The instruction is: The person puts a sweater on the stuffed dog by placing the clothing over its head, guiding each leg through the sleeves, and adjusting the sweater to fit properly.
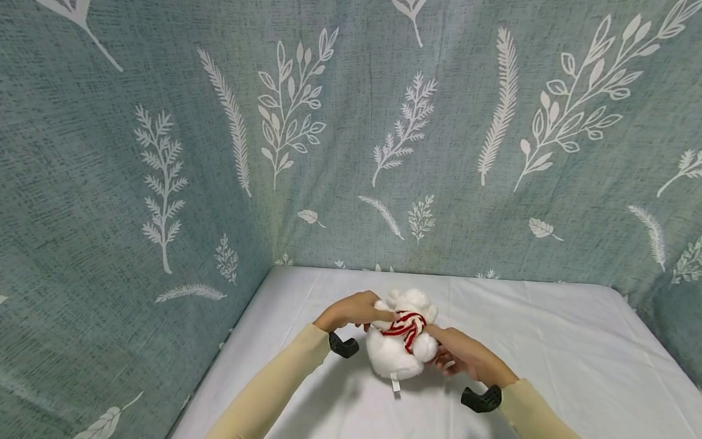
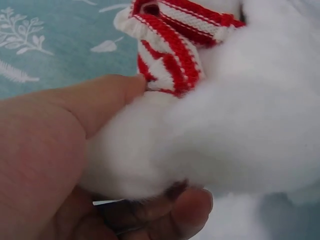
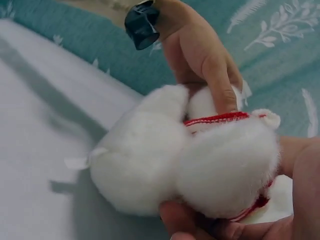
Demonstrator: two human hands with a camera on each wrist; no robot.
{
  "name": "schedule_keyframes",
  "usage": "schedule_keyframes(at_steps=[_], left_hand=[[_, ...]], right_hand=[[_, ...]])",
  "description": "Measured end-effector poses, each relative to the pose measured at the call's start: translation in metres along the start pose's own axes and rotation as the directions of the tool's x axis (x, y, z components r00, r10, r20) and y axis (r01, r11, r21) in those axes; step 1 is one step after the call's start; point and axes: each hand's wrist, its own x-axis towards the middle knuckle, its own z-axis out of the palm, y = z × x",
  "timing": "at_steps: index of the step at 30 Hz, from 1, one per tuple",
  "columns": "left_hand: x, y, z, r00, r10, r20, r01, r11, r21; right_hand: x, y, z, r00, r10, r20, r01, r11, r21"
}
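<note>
A white plush toy [image 1: 392, 356] wearing a red-and-white knitted scarf [image 1: 411, 320] is held between both hands over the white-covered table. My left hand [image 1: 353, 310] grips its left side in the head view. The left wrist view shows that thumb [image 2: 107, 97] against the scarf's end and the fingers curled below a fluffy limb. On the other side my right hand [image 1: 466, 355] holds a round white limb, its fingertips [image 3: 182, 220] under the fur in the right wrist view. A small white tag [image 1: 395, 383] hangs from the toy's bottom.
White cloth [image 1: 548, 341] covers the table, with slight creases. Blue-green fabric with white leaf prints [image 1: 351, 134] hangs behind it and along the left and right sides. Each wrist wears a black band piece [image 1: 481, 399].
</note>
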Motion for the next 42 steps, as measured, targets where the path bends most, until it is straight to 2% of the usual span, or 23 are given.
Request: schedule_keyframes(at_steps=[4,9,12,15,19,23,27,32,37,42], left_hand=[[-0.001,0.005,0.001,0.999,0.024,0.031,-0.023,0.999,-0.030],[-0.001,0.011,0.001,0.998,0.036,0.054,-0.034,0.998,-0.045],[-0.001,0.011,0.001,0.999,0.046,0.025,-0.045,0.999,-0.028],[0.000,0.009,0.003,0.996,0.085,-0.026,-0.086,0.996,-0.021],[0.000,0.004,0.006,0.984,0.151,-0.095,-0.154,0.988,-0.027],[0.001,-0.003,0.012,0.974,0.169,-0.148,-0.177,0.983,-0.040],[0.005,-0.012,0.021,0.973,0.156,-0.168,-0.162,0.987,-0.021],[0.007,-0.020,0.030,0.980,0.129,-0.154,-0.131,0.991,-0.003],[0.005,-0.023,0.033,0.987,0.080,-0.140,-0.086,0.996,-0.036],[0.006,-0.025,0.032,0.989,0.090,-0.120,-0.095,0.995,-0.037]], right_hand=[[0.000,0.005,0.000,0.999,-0.021,0.044,0.018,0.997,0.080],[0.003,0.006,0.000,0.997,-0.083,-0.004,0.083,0.994,0.077],[0.004,0.002,-0.002,0.990,-0.124,-0.064,0.127,0.991,0.050],[0.005,-0.003,-0.004,0.977,-0.159,-0.139,0.162,0.987,0.008],[0.006,-0.006,-0.008,0.952,-0.229,-0.205,0.215,0.973,-0.085],[0.008,-0.004,-0.011,0.924,-0.294,-0.243,0.256,0.950,-0.177],[0.012,0.002,-0.013,0.911,-0.314,-0.266,0.253,0.937,-0.240],[0.015,0.007,-0.012,0.906,-0.328,-0.267,0.243,0.921,-0.305],[0.016,0.010,-0.010,0.900,-0.364,-0.237,0.270,0.897,-0.351],[0.013,0.009,-0.008,0.900,-0.376,-0.219,0.273,0.880,-0.389]])
